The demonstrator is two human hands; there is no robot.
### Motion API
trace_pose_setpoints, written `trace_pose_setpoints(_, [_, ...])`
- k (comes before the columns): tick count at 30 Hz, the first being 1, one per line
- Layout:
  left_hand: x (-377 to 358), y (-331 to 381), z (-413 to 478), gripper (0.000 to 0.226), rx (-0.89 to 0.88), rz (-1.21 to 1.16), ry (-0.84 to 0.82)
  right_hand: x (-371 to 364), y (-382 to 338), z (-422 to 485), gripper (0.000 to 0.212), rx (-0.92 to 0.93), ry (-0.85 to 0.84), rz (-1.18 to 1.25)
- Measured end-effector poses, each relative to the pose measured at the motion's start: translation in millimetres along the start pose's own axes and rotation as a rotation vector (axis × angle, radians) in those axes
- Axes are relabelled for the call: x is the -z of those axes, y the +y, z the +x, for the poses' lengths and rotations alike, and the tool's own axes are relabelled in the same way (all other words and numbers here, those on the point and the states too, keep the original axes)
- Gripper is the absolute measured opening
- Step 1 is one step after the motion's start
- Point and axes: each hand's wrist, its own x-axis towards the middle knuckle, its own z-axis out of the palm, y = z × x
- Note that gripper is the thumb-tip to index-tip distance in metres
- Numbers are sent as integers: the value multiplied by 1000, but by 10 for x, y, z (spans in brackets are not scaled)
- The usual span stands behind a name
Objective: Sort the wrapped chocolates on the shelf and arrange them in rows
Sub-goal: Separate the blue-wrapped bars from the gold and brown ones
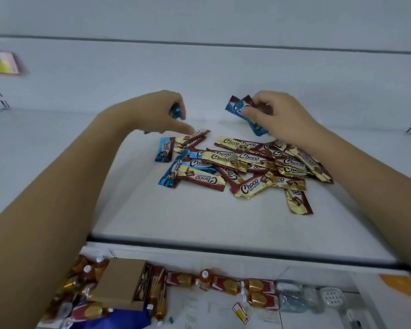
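Pulling blue chocolates out of the mixed pile on the shelf (199,222).

The right hand (278,115) grips a few blue chocolates (235,106) near the back. The left hand (161,112) curls round what looks like another blue one, mostly hidden, with its forefinger on a gold wrapper (192,138). The pile (242,162) lies mid-shelf. Best to lift the loose blues at its left edge first, then lay each colour in its own row.

**Obscured and Unclear Items**

Left hand (161,112) curls over a blue wrapper (176,113), which is mostly hidden in the palm. Right hand (278,115) covers much of the blue bars (235,106) it pinches; count undeterminable. Pile (247,162): lower layers overlapped, right edge under the wrist. Pink packet (0,64) at left edge is blurred and cropped.
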Motion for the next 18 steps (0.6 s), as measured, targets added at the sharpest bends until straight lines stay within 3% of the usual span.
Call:
trace_pose_setpoints(3, [110,-118,-78,53,144,165,-153,28,-241,-136,11,15,-204,282])
trace_pose_setpoints(5, [94,-145,-96,63,237,227,-228,-8,-340,-166,6,73,-394,236])
trace_pose_setpoints(7, [73,-173,-75,68,271,234,-250,-46,-362,-167,7,135,-469,58])
trace_pose_setpoints(12, [69,-177,-46,59,236,131,-216,-36,-212,-140,15,129,-403,-125])
trace_pose_setpoints(15, [62,-117,-72,40,152,70,-184,-22,-92,-98,12,84,-320,-207])
trace_pose_setpoints(18, [69,-51,-104,25,68,-145,-103,6,41,-59,21,37,-240,-339])
